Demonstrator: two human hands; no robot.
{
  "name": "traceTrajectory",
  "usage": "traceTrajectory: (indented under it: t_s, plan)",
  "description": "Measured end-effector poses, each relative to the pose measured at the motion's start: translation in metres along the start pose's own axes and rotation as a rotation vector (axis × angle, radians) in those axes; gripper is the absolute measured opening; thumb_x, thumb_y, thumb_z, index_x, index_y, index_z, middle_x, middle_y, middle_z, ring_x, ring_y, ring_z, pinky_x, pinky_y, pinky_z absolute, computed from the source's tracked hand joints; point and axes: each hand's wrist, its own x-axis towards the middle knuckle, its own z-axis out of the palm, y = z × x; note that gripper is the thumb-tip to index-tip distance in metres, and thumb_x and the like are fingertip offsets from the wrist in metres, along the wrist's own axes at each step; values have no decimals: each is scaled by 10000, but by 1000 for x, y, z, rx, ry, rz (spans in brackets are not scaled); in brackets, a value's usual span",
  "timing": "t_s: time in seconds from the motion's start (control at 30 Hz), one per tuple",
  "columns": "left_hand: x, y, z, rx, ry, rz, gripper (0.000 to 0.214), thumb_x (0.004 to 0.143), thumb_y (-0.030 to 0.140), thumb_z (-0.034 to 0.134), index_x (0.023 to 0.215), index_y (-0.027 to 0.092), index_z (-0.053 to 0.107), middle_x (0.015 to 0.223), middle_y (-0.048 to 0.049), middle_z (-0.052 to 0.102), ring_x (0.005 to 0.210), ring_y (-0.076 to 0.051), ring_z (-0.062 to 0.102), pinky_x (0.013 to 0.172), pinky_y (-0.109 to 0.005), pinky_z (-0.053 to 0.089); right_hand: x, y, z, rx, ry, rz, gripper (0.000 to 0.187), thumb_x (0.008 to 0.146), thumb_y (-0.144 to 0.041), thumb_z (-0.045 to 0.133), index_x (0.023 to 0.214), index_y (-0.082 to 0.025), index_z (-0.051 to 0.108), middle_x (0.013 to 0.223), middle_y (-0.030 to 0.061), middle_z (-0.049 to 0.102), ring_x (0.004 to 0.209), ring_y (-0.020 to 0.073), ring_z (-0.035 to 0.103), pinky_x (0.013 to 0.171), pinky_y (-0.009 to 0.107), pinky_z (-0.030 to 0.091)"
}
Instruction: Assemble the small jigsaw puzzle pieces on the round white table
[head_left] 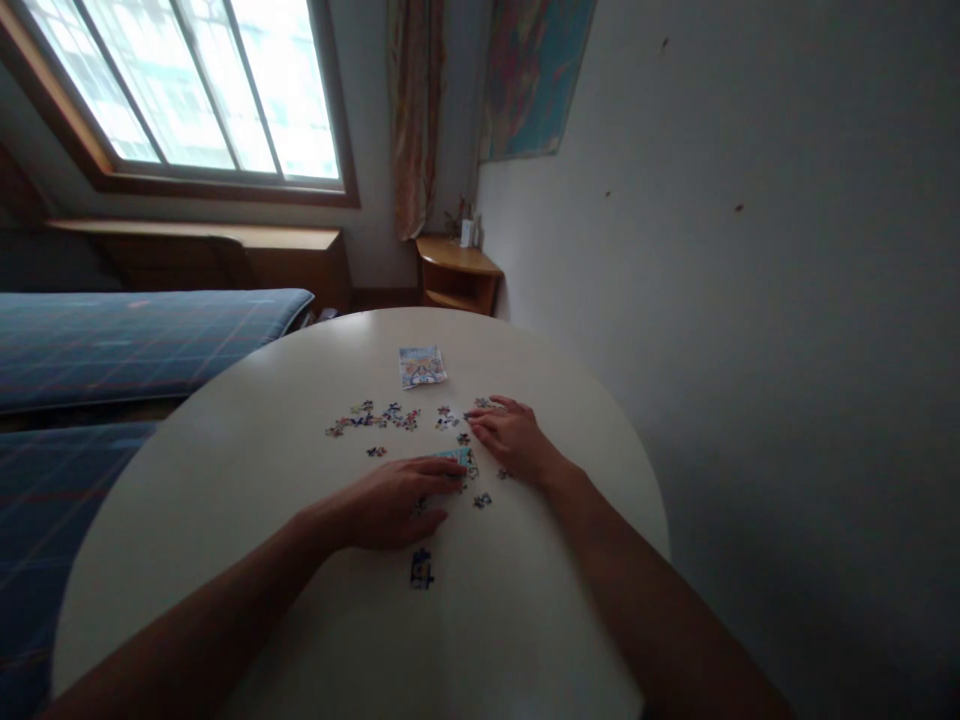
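My left hand [401,500] lies palm down with fingers stretched out over a small joined section of jigsaw puzzle [459,456], partly covering it. A loose puzzle piece [418,507] shows between its thumb and fingers. Farther right, my right hand [514,440] is low over the table, fingers apart, its fingertips at a dark puzzle piece [468,416]. Whether that piece is gripped or just touched is hard to see. Nearer to me lies another small joined section [421,570], and a loose piece [482,500] sits between my forearms.
The round white table [300,590] carries a spread of loose puzzle pieces [371,418] beyond my hands. A printed packet [422,367] lies behind them. Plaid mattresses [135,345] stand at the left, a wall [787,350] at the right, a corner shelf [459,258] behind.
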Motion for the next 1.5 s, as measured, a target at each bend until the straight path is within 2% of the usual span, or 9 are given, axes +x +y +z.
traceTrajectory:
  t_s: [0.1, 0.17, 0.3, 0.5, 0.73, 0.87, 0.97, 1.33, 1.5]
  plan:
    - [0, 0, 1, -4, 1, -2, 471, 856, 215, 595, 1327, 221, 600, 1458, -72, 530, 1322, -248, 517, 1142, -402, 392, -1, 0, -3, 10, 52, 5, 221, 962, -322, 530, 1015, -253, 733, 1172, 37, 725, 1322, 266, 462, 1084, 504, 261]
    - [1, -1, 1, 4, -1, 4, 472, 856, 213, 592, 1328, 213, 599, 1461, -76, 526, 1325, -246, 514, 1144, -398, 390, 0, -3, -1, 8, 107, 33, 163, 921, -302, 595, 984, -229, 726, 1104, 58, 737, 1252, 260, 518, 1058, 467, 304]
    - [1, 0, 0, 9, -3, 10, 478, 851, 209, 592, 1329, 210, 599, 1458, -82, 528, 1318, -246, 521, 1143, -391, 392, 4, -13, 5, -4, 182, 147, 207, 865, -324, 667, 1019, -197, 721, 1153, 102, 691, 1130, 254, 559, 982, 406, 386]
    - [1, 0, 1, -13, 17, 16, 478, 841, 200, 594, 1319, 219, 605, 1446, -81, 541, 1307, -250, 532, 1135, -400, 400, 4, -14, 5, 34, 145, 188, 131, 845, -277, 665, 942, -247, 747, 1152, 66, 669, 1150, 252, 515, 1003, 428, 361]
    - [1, 0, 1, 9, 0, 5, 473, 847, 201, 590, 1319, 204, 605, 1456, -84, 529, 1316, -248, 523, 1138, -394, 399, -3, -15, 0, 62, 81, 131, 236, 831, -135, 591, 963, -261, 740, 1167, 44, 670, 1147, 244, 517, 1002, 434, 334]
    - [2, 1, 0, 13, -7, 1, 477, 846, 204, 591, 1322, 199, 604, 1454, -89, 530, 1310, -256, 528, 1136, -402, 401, -6, -14, -2, 37, 141, 175, 177, 840, -259, 642, 994, -244, 729, 1170, 67, 666, 1149, 252, 518, 1000, 430, 340]
    - [1, 0, 1, 19, -5, 7, 479, 852, 216, 589, 1331, 199, 597, 1461, -88, 523, 1318, -253, 519, 1139, -397, 397, -7, -14, -2, 17, 123, 213, 201, 805, -343, 698, 976, -243, 737, 1174, 75, 657, 1157, 265, 514, 998, 434, 345]
    - [1, 1, -1, 11, -2, 4, 463, 853, 219, 587, 1315, 211, 609, 1453, -86, 533, 1310, -250, 529, 1131, -401, 404, 0, -6, 2, 123, 66, 210, 169, 766, -286, 715, 925, -232, 734, 1218, 71, 650, 1188, 280, 511, 994, 448, 349]
    - [1, 0, 0, -3, 9, 16, 478, 845, 204, 592, 1322, 222, 601, 1463, -78, 523, 1316, -248, 523, 1138, -397, 398, -4, -9, -2, 161, 75, 159, 178, 753, -231, 720, 931, -225, 716, 1100, 71, 696, 1171, 265, 530, 1013, 437, 327]
